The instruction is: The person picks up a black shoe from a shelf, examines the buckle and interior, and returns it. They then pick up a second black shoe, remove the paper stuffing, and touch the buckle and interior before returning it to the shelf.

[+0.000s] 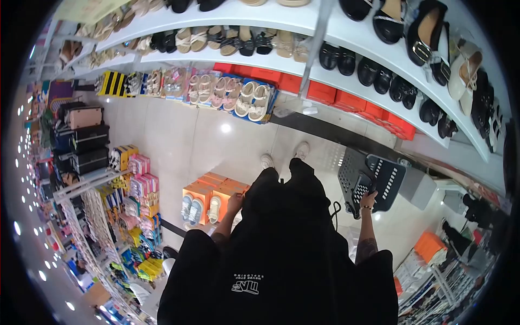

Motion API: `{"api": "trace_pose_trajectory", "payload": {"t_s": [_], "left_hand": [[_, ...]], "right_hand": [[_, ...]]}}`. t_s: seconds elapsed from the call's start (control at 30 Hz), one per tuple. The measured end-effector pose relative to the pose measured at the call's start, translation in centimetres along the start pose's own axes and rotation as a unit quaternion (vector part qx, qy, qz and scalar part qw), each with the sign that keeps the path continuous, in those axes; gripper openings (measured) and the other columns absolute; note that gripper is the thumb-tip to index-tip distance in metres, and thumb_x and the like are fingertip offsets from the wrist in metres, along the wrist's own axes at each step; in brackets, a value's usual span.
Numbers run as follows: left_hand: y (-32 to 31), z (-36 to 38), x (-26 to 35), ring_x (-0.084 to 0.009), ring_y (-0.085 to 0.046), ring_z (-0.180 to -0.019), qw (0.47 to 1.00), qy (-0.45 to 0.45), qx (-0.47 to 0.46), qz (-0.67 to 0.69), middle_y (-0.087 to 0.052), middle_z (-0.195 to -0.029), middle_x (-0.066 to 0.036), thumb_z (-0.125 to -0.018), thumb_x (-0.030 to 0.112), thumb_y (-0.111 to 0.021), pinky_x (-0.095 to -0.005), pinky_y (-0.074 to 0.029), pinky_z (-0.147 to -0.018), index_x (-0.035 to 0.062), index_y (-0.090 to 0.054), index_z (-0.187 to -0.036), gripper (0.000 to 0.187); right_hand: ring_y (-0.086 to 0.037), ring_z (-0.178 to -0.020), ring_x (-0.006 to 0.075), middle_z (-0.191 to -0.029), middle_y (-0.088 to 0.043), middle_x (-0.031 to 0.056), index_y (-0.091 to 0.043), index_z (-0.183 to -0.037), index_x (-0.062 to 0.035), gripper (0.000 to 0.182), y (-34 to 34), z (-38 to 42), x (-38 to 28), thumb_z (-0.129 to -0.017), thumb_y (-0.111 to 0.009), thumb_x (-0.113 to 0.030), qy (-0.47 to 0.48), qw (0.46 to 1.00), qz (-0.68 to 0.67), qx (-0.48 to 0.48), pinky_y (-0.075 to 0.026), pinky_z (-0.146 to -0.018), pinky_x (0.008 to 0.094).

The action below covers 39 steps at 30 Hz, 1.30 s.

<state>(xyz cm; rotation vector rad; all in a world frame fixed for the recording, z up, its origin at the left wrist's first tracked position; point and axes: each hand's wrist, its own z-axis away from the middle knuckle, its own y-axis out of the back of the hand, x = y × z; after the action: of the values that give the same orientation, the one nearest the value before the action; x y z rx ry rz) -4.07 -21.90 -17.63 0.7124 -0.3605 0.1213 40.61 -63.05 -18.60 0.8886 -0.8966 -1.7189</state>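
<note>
My right hand (368,200), with a bracelet at the wrist, is closed around part of a dark grey plastic stool-like piece (389,181) with rows of slots and holes. It is at my right side, low over the floor. My left hand (234,203) hangs at my left side, seen from the back, its fingers curled under and mostly hidden. Beside it stand orange shoe boxes (210,187) with pale sneakers (215,208) and blue-grey sneakers (192,208) at their front.
Ahead are white shelves (271,16) of sandals and black shoes, with red boxes (322,92) beneath. Children's sandals (253,100) stand on boxes along the floor edge. Suitcases (89,135) and racks of shoes are on the left. A grey box-shaped object (425,187) stands right of the slotted piece.
</note>
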Motion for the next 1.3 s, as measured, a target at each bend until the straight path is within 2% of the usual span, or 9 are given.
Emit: {"api": "trace_pose_trajectory", "payload": {"t_s": [0.17, 0.23, 0.33, 0.53, 0.57, 0.73, 0.83, 1.03, 1.3], "left_hand": [[0.7, -2.0, -2.4, -0.0323, -0.065, -0.091, 0.999, 0.025, -0.01, 0.029, -0.067, -0.093, -0.016, -0.083, 0.032, -0.058, -0.0402, -0.052, -0.078, 0.0044, -0.064, -0.097, 0.031], [0.6, -2.4, -3.3, -0.0334, -0.064, -0.093, 0.999, 0.026, 0.005, 0.017, -0.067, -0.096, -0.017, -0.083, 0.032, -0.057, -0.0412, -0.051, -0.08, 0.006, -0.065, -0.098, 0.031], [-0.6, -3.8, -7.1, -0.0329, -0.063, -0.095, 1.0, -0.011, 0.011, -0.014, -0.067, -0.098, -0.016, -0.083, 0.032, -0.058, -0.0412, -0.05, -0.081, 0.0078, -0.065, -0.1, 0.031], [1.2, -0.9, -7.8, -0.0305, -0.064, -0.094, 0.991, 0.064, 0.044, 0.105, -0.067, -0.097, -0.014, -0.084, 0.033, -0.056, -0.0386, -0.05, -0.082, 0.0069, -0.067, -0.1, 0.032], [0.9, -1.1, -9.0, -0.0302, -0.064, -0.092, 0.993, 0.058, 0.026, 0.097, -0.067, -0.096, -0.014, -0.083, 0.034, -0.056, -0.0378, -0.051, -0.08, 0.0065, -0.067, -0.098, 0.033], [-2.3, -1.3, -15.4, -0.0192, -0.068, -0.076, 0.99, 0.001, 0.104, 0.098, -0.069, -0.082, -0.01, -0.082, 0.029, -0.054, -0.0325, -0.053, -0.072, 0.007, -0.068, -0.093, 0.028], [0.1, 0.6, -13.6, -0.0279, -0.065, -0.087, 0.965, 0.128, 0.042, 0.223, -0.068, -0.092, -0.013, -0.083, 0.033, -0.051, -0.0372, -0.051, -0.078, 0.0053, -0.068, -0.095, 0.035], [-0.2, -1.7, -16.1, -0.0271, -0.066, -0.087, 0.984, 0.087, 0.019, 0.152, -0.068, -0.09, -0.015, -0.083, 0.031, -0.054, -0.0375, -0.051, -0.078, 0.0045, -0.068, -0.094, 0.032], [2.9, -6.4, -13.6, -0.0278, -0.066, -0.085, 0.943, 0.088, 0.098, 0.306, -0.068, -0.094, -0.016, -0.085, 0.03, -0.059, -0.0367, -0.051, -0.078, 0.0004, -0.064, -0.104, 0.036]], "right_hand": [[-0.059, -0.097, 0.0462, -0.106, -0.059, 0.0303, -0.029, -0.129, -0.0038, 0.053, 0.7, -2.1, -2.1, -0.087, -0.055, -0.024, -0.051, 0.995, 0.084, -0.022, -0.05, -0.082, 0.0523], [-0.058, -0.103, 0.0386, -0.12, -0.054, 0.0254, -0.035, -0.129, -0.0048, 0.052, 1.3, -1.4, -4.2, -0.087, -0.056, -0.028, -0.132, 0.977, 0.12, -0.118, -0.05, -0.083, 0.0443], [-0.053, -0.112, 0.0321, -0.127, -0.05, 0.0204, -0.028, -0.138, -0.0066, 0.065, -3.4, -3.7, -1.1, -0.089, -0.052, -0.041, -0.07, 0.951, 0.22, -0.208, -0.043, -0.091, 0.0469], [-0.05, -0.118, 0.0289, -0.129, -0.048, 0.0182, -0.027, -0.137, -0.0095, 0.074, -19.2, -5.9, 4.2, -0.076, -0.064, -0.028, 0.021, 0.943, 0.255, -0.215, -0.044, -0.095, 0.0409], [-0.05, -0.118, 0.0289, -0.129, -0.048, 0.0182, -0.027, -0.137, -0.0095, 0.074, -12.7, -0.4, -0.2, -0.076, -0.064, -0.028, 0.027, 0.942, 0.26, -0.211, -0.044, -0.095, 0.0409], [-0.052, -0.115, 0.0286, -0.124, -0.051, 0.0168, -0.032, -0.134, -0.0098, 0.069, -9.7, 5.0, -6.5, -0.075, -0.064, -0.028, 0.051, 0.942, 0.267, -0.195, -0.045, -0.093, 0.0405], [-0.054, -0.113, 0.0284, -0.121, -0.053, 0.0159, -0.035, -0.132, -0.01, 0.067, -7.3, 7.8, -8.4, -0.075, -0.065, -0.028, 0.058, 0.944, 0.269, -0.183, -0.046, -0.092, 0.0402], [-0.056, -0.108, 0.0281, -0.115, -0.057, 0.0142, -0.041, -0.128, -0.0104, 0.062, -5.5, 11.1, -7.2, -0.074, -0.066, -0.028, 0.052, 0.95, 0.257, -0.169, -0.047, -0.09, 0.0397], [-0.06, -0.103, 0.0275, -0.108, -0.062, 0.0118, -0.049, -0.123, -0.0109, 0.055, -4.7, 13.4, -5.9, -0.073, -0.067, -0.027, 0.045, 0.958, 0.235, -0.156, -0.049, -0.088, 0.039]]}}
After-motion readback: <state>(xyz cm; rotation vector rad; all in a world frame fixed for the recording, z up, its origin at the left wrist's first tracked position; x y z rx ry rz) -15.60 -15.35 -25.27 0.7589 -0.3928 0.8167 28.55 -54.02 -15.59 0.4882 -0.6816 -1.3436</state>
